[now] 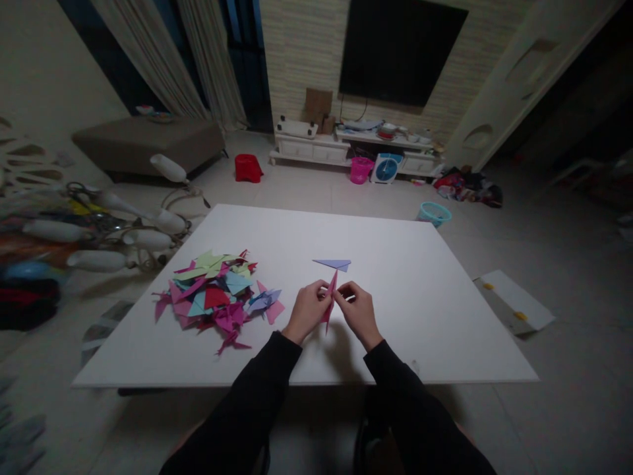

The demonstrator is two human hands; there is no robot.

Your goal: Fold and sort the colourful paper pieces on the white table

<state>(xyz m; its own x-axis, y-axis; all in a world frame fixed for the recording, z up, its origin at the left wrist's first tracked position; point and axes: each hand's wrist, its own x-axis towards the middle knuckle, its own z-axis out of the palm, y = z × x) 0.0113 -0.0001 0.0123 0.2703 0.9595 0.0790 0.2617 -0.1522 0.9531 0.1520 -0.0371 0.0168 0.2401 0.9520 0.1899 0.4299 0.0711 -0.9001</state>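
Black sleeves (267, 376) reach up from nearest the camera over the white table (405, 316). Left of my grip lies a heap of folded paper (212, 290) in many colours. My left hand (311, 308) pinches the pink paper (330, 305), upright between my hands, and my right hand (359, 310) pinches its other side. Just beyond my fingers lies the lilac paper (336, 264).

Pink folded paper (332, 295), lilac paper plane (335, 264), plain white table (395, 290)
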